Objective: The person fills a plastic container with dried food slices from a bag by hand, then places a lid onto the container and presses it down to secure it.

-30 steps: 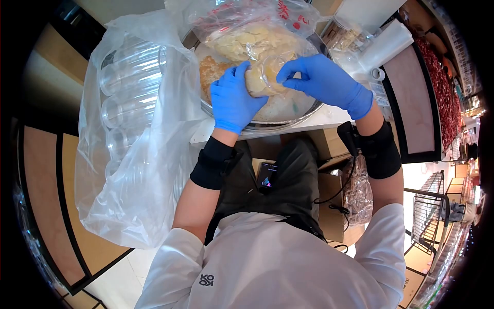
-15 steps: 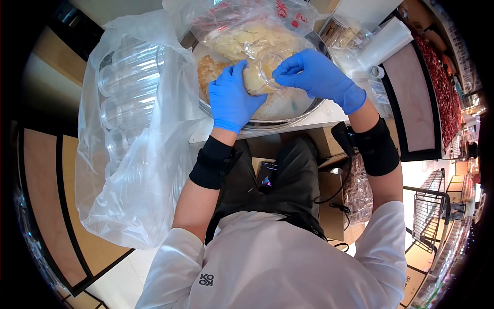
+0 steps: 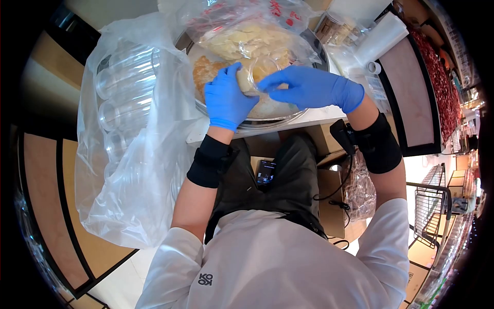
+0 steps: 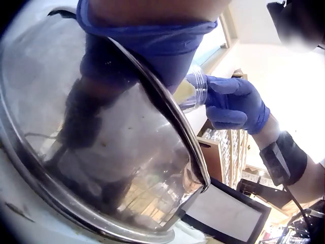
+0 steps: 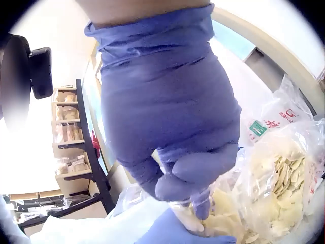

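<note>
My blue-gloved left hand (image 3: 226, 98) grips a clear plastic jar (image 3: 245, 82) that lies tilted, its threaded mouth toward the right. Pale slices show through its wall. At the mouth is my gloved right hand (image 3: 316, 90), fingertips right at the rim, thumb apart below. The left wrist view shows the right hand (image 4: 236, 104) against the rim; the left fingers are hidden behind the palm. In the right wrist view one finger reaches down over the jar while others bend. Beneath is a round metal tray (image 3: 262, 123), holding a clear bag of pale yellow slices (image 3: 247, 38).
Orange-brown stuff (image 3: 205, 69) lies in the tray at left. A big plastic bag (image 3: 134, 190) of stacked clear jars (image 3: 128, 82) stands left. At the back right are filled jars (image 3: 337, 28) and a roll of clear film (image 3: 383, 38). A phone (image 3: 266, 172) lies between the legs.
Both hands and the jar have shifted slightly left. The right hand has lowered and turned flatter, its thumb now apart from the fingers; earlier its fingertips were together at the jar's mouth.
</note>
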`<action>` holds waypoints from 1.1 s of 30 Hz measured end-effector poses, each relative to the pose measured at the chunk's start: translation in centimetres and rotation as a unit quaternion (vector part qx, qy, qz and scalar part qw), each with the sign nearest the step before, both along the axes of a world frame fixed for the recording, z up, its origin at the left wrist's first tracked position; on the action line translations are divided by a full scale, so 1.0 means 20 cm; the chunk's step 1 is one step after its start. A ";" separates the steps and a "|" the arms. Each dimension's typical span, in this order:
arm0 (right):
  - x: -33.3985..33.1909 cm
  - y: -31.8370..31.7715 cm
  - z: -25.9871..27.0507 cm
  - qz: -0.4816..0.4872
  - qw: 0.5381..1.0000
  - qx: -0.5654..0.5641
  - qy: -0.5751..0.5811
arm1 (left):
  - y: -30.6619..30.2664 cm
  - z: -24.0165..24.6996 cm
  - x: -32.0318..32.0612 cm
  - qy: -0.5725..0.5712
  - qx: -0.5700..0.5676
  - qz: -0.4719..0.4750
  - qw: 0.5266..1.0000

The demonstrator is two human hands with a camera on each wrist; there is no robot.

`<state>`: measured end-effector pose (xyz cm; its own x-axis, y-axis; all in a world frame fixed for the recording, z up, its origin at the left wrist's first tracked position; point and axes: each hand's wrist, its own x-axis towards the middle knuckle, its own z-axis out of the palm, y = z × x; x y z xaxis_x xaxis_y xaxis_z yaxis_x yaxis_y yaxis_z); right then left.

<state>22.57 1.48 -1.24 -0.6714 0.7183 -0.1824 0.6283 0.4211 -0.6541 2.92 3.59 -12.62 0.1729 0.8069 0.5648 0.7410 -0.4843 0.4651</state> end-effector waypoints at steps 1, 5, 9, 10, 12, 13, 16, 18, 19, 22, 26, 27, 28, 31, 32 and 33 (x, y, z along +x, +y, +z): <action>-0.02 0.00 0.00 -0.058 0.998 0.014 0.013 | 0.00 0.01 0.00 -0.006 -0.024 0.007 1.000; -0.02 0.01 0.02 -0.128 0.987 -0.068 0.070 | 0.01 -0.01 0.00 0.005 -0.011 -0.001 1.000; -0.03 -0.02 0.05 -0.145 0.987 -0.067 0.012 | 0.00 0.00 -0.01 0.015 -0.017 0.011 1.000; -0.03 -0.02 0.04 -0.146 0.986 -0.074 0.014 | 0.00 0.00 0.00 0.018 -0.019 0.015 1.000; -0.01 -0.03 0.04 -0.138 0.989 -0.058 0.000 | 0.00 0.00 0.00 0.024 -0.028 0.014 0.999; -0.01 -0.04 0.05 -0.136 0.989 -0.050 -0.016 | 0.01 0.00 0.00 0.022 -0.020 0.017 0.999; 0.01 -0.02 0.03 -0.178 0.982 -0.044 0.032 | 0.01 0.00 0.01 0.022 -0.015 0.021 0.999; 0.00 0.00 0.00 -0.168 0.985 -0.037 0.022 | 0.01 0.00 0.01 0.025 -0.018 0.026 0.999; -0.01 0.00 -0.02 -0.159 0.987 -0.029 0.010 | 0.00 0.00 0.00 0.035 -0.016 0.029 0.999; -0.04 -0.02 -0.02 -0.155 0.988 -0.018 -0.013 | 0.01 -0.01 0.01 0.024 -0.019 0.024 0.999; -0.02 -0.05 0.04 -0.140 0.989 -0.028 0.040 | 0.02 -0.02 0.01 0.011 0.010 0.037 0.999; 0.00 -0.03 0.04 -0.107 0.991 0.016 0.078 | 0.02 -0.02 0.01 0.011 0.010 0.037 0.999; 0.01 -0.02 0.04 -0.074 0.989 0.059 0.115 | 0.01 -0.01 0.01 0.014 0.005 0.034 0.999; -0.04 -0.05 0.07 -0.156 0.987 0.037 0.028 | 0.02 -0.02 0.00 0.013 0.001 0.030 0.999; -0.05 -0.06 0.07 -0.157 0.987 0.037 0.028 | 0.02 -0.02 0.00 0.009 0.002 0.028 1.000; -0.06 -0.08 0.07 -0.154 0.987 0.031 0.023 | 0.02 -0.02 0.01 0.008 0.002 0.028 1.000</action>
<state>21.42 -0.06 0.16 -0.4251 0.8990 -0.1056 0.7029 0.2543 -0.6643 3.03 3.93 -12.93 0.1362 0.8136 0.5653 0.7747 -0.4431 0.4511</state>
